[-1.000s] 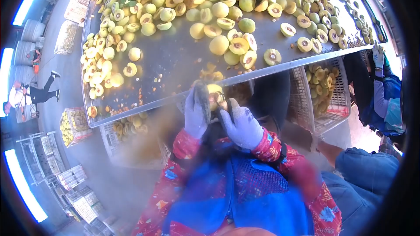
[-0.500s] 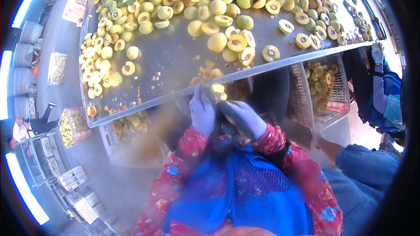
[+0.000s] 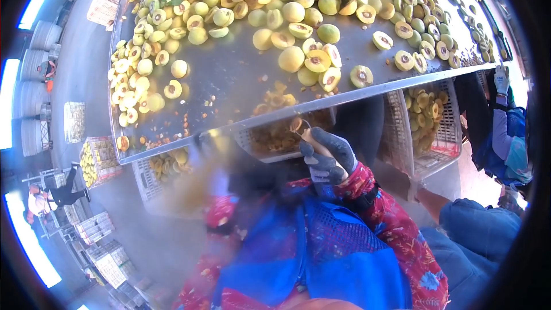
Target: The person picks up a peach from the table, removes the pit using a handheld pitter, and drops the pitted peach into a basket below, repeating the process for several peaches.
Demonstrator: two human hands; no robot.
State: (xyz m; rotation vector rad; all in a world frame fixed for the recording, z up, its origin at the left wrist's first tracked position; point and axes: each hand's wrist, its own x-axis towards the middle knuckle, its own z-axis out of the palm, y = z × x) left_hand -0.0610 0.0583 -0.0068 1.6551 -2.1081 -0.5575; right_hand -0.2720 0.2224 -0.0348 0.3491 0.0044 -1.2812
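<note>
My right hand [image 3: 328,158], in a grey-coated glove, is closed round the light handle of a looped pitting tool [image 3: 306,126]. A small brown piece, perhaps a fruit stone [image 3: 295,124], is at the tool's thin metal tip. Lower left of the table edge, my left hand [image 3: 209,161] is smeared by motion, its fingers unreadable. A yellow spot, maybe fruit [image 3: 214,132], shows at its upper end. Halved yellow-green fruits [image 3: 317,61] with brown centres lie on the metal table [image 3: 229,74] ahead. Beneath the edge, between my hands, is a crate [image 3: 247,140] of fruit pieces.
The table's raised metal rim [image 3: 356,89] runs across in front of me. Right of my right hand stands a fruit-filled crate [image 3: 402,132]. Another crate [image 3: 143,178] is at the left. A co-worker's gloved hand [image 3: 501,80] is at the far right; someone's knee [image 3: 482,212] is beside me.
My hands were close together at the table edge. My left hand has moved left and down, while my right hand has moved right, bringing the pitting tool into clear view.
</note>
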